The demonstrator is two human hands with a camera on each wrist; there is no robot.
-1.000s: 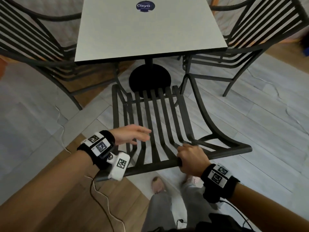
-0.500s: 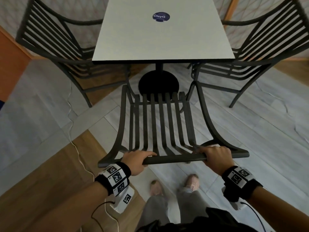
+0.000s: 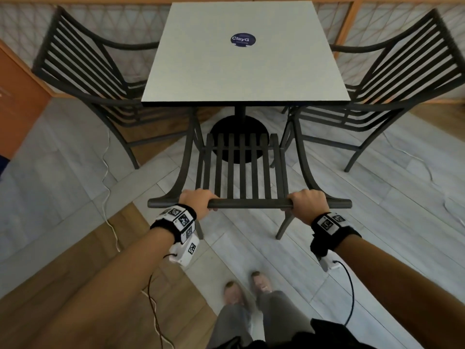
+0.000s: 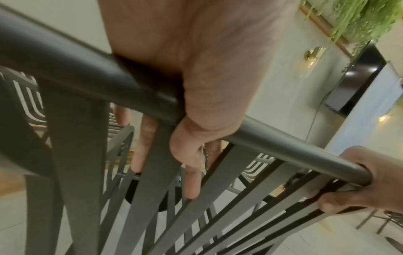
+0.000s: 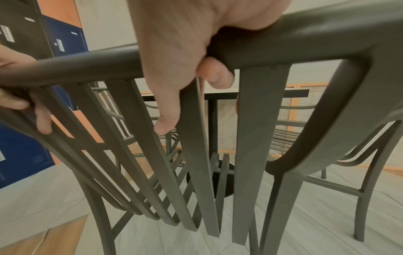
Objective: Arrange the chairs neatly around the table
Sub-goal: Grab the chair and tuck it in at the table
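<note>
A dark metal slatted chair [image 3: 241,170] stands squarely before the near side of the square grey table [image 3: 244,69]. Its seat front reaches close to the table's edge. My left hand [image 3: 195,200] grips the left part of the chair's top rail [image 3: 249,203], fingers wrapped over it [image 4: 196,131]. My right hand [image 3: 308,201] grips the right part of the same rail [image 5: 179,72]. Two more dark chairs flank the table: one on the left [image 3: 83,71] and one on the right [image 3: 392,79], both angled toward it.
The table stands on a black round base [image 3: 237,137] on a pale tiled floor. A white cable [image 3: 107,172] snakes over the floor at left. Orange panelling [image 3: 17,102] and blue lockers [image 5: 19,146] stand to the left. My feet [image 3: 247,288] are behind the chair.
My left hand came down onto the top rail and took hold. The chair swung from skewed to square with the table. My view rose and pulled back.
</note>
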